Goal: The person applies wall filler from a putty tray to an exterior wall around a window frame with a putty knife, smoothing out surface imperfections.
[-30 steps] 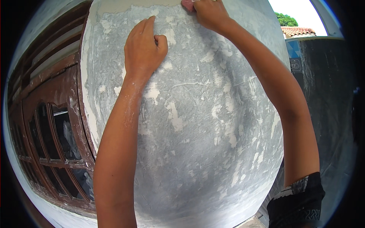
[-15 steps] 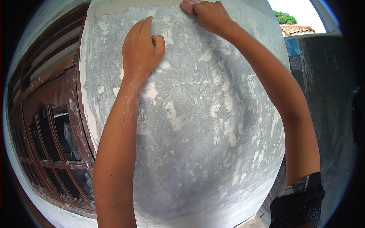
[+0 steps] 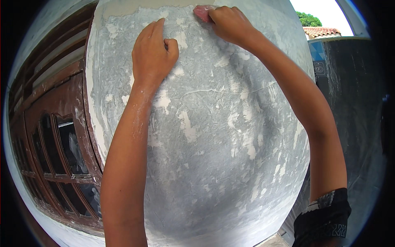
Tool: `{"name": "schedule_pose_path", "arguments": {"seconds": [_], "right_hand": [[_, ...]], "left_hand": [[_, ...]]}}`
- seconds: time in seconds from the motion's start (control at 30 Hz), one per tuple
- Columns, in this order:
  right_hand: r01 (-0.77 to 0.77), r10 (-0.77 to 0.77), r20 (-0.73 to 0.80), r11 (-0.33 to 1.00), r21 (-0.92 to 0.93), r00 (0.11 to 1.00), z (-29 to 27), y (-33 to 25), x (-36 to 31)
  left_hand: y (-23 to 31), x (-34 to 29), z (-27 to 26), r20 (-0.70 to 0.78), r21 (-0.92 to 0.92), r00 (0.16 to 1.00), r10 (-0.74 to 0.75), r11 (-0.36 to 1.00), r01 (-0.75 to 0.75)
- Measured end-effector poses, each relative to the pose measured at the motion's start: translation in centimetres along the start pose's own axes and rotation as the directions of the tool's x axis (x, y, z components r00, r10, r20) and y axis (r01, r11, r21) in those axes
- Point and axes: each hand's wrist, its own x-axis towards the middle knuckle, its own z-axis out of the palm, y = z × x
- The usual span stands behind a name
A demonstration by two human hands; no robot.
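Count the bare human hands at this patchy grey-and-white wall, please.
2. The bare left hand is before the wall, upper left of centre; the bare right hand is higher, farther right, gripping a flat reddish-pink piece. No other hand shows.

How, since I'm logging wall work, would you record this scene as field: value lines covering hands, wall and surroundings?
Left hand: bare, fingers extended, at the wall; holds nothing visible
Right hand: grips a small pink pad, material unclear, high on the wall
Wall: mottled grey, ragged off-white patches
Left side: brown wooden frame with dark glass panes
Right side: large dark panel
Background: reddish tiled roof, green foliage
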Motion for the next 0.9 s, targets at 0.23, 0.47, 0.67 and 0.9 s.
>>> {"name": "schedule_pose_path", "arguments": {"seconds": [0.23, 0.47, 0.67, 0.9], "right_hand": [[-0.165, 0.152, -0.113, 0.980, -0.114, 0.982, -1.1, 3.3, 3.9], [-0.013, 0.015, 0.015, 0.991, -0.134, 1.000, 0.2, -0.5, -0.5], [-0.169, 0.165, -0.065, 0.984, -0.063, 0.984, -2.1, 0.2, 1.8], [-0.046, 0.051, 0.028, 0.984, -0.175, 0.998, 0.4, 0.7, 0.0]], "left_hand": [[0.3, 0.1, 0.2, 0.004, -0.021, 1.000, -0.008, 1.000, 0.008], [0.1, 0.1, -0.2, 0.011, -0.020, 1.000, -0.022, 1.000, 0.023], [0.0, 0.1, 0.1, 0.004, -0.009, 1.000, -0.015, 1.000, 0.015], [0.1, 0.1, -0.1, 0.009, -0.021, 1.000, -0.020, 1.000, 0.020]]}}
